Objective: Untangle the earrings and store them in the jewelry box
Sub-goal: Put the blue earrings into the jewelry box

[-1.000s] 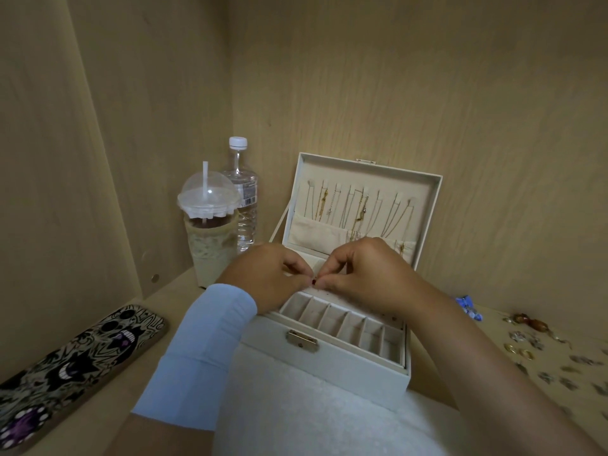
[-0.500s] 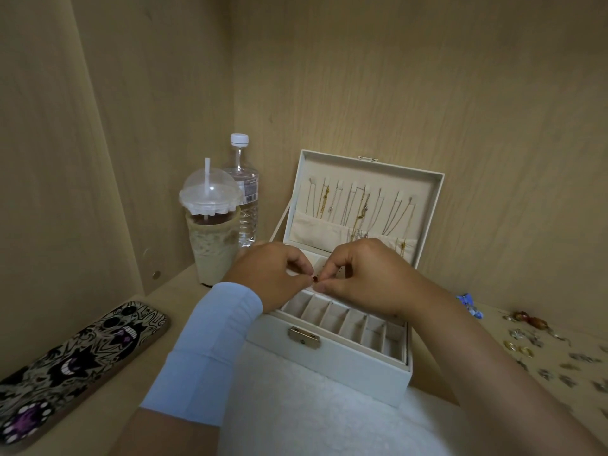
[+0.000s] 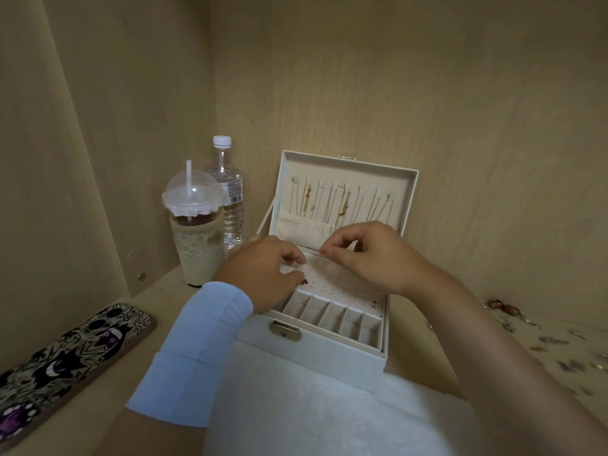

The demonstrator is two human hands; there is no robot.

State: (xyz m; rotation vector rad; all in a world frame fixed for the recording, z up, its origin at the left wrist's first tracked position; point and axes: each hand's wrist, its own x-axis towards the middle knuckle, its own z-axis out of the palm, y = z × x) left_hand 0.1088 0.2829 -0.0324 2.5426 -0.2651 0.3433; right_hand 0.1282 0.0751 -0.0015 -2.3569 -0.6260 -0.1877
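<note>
**Position.** The jewelry box point(image 3: 329, 353) stands open on a white cloth point(image 3: 296, 409) on the tabletop point(image 3: 158, 291). Its lid is upright and necklaces point(image 3: 342, 205) hang inside it.

**Hands.** Both hands are over the perforated earring panel point(image 3: 345, 284).
- The left hand point(image 3: 263, 274) has its fingers curled, with the tips at the panel's left edge, right beside a small red earring point(image 3: 304, 282). Whether the grip has hold of that earring or only touches it cannot be told.
- The right hand point(image 3: 371, 258) has thumb and forefinger pressed tip to tip above the panel's rear edge. Anything between them is too small to make out.

**Progress.** Judged early.
- One stud point(image 3: 374, 303) sits at the panel's right front corner, and the red earring is at or on the panel.
- The front row of compartments point(image 3: 332, 315) shows nothing in it.
- A scatter of loose earrings point(image 3: 559, 343) lies on the tabletop to the right, well apart from the box and not yet sorted or stored.

**Other items.** To the left are an iced drink cup point(image 3: 194, 232), a water bottle point(image 3: 227, 199) and a phone in a patterned case point(image 3: 65, 357).
</note>
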